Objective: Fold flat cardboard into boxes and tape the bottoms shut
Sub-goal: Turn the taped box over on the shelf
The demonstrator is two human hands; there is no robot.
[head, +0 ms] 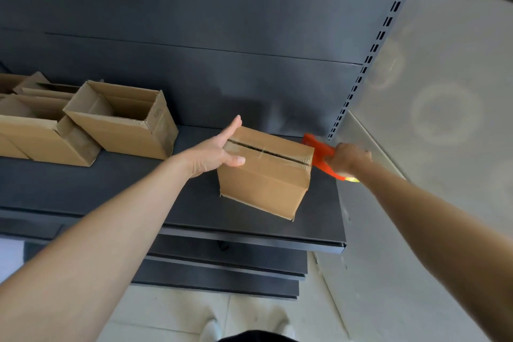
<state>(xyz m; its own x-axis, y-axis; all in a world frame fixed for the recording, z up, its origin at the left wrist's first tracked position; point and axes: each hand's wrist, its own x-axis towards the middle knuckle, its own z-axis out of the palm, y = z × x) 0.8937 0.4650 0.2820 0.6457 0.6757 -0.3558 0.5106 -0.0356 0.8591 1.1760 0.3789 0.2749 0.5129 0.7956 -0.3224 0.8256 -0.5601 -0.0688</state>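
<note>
A small brown cardboard box (263,178) stands upside down on the dark shelf (111,189), its closed flaps facing up with clear tape along the seam. My left hand (219,153) rests flat against the box's left top edge, fingers straight, thumb on the front face. My right hand (349,158) grips the handle of an orange tape dispenser (319,153), which sits at the box's right top edge, where the tape ends.
Several open folded boxes (122,119) stand on the shelf at the left. A slotted upright (361,75) and a grey side panel (433,91) close off the right. Lower shelves (222,266) and a tiled floor lie below.
</note>
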